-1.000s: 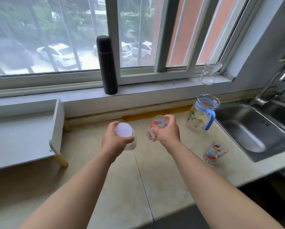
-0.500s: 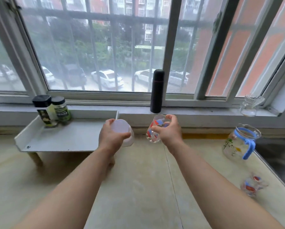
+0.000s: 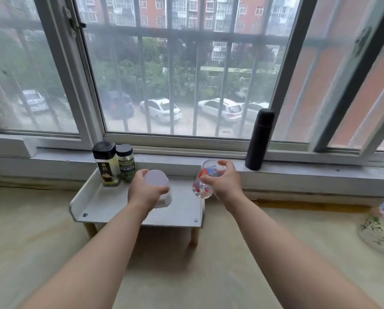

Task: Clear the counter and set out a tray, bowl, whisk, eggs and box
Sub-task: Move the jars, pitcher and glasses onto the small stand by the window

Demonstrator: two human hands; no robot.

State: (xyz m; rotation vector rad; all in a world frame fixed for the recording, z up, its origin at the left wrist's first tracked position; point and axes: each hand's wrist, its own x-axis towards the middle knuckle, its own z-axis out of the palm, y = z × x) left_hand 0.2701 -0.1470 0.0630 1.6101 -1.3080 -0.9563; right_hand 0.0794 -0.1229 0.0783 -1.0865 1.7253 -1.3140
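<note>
Near: bare counter [image 3: 220, 282] under both your forearms, nothing of the tray/bowl/whisk/egg/box set in view, so you're on the clearing part.

Mid, left: your left hand [image 3: 145, 191] is clamped over the top of an upside-down white cup [image 3: 158, 188], fingers wrapped round its upper wall, flat base facing you. It's over the deck of the small white shelf [image 3: 92, 204], roughly centre, rim low near the deck. Can't tell if it's touching down.

Mid, right: your right hand [image 3: 225, 182] pinches the printed glass [image 3: 205, 179], thumb on the near side, fingers curled round the far rim. Glass is tilted, mouth leaning up and away to the far right, base toward you. It hangs just past the shelf's right edge, not over the deck.

Key relation: free deck lies left of the glass, between it and the white cup. My read: the left hand is already on target and goes straight down; the right hand has to shift left and bring the glass upright first.

Far left on the shelf: 2 black-capped jars [image 3: 114, 163], clear of both hands. Far: black flask [image 3: 259, 141] on the windowsill. Right edge: patterned pitcher [image 3: 380, 228], still on the counter to be cleared.
</note>
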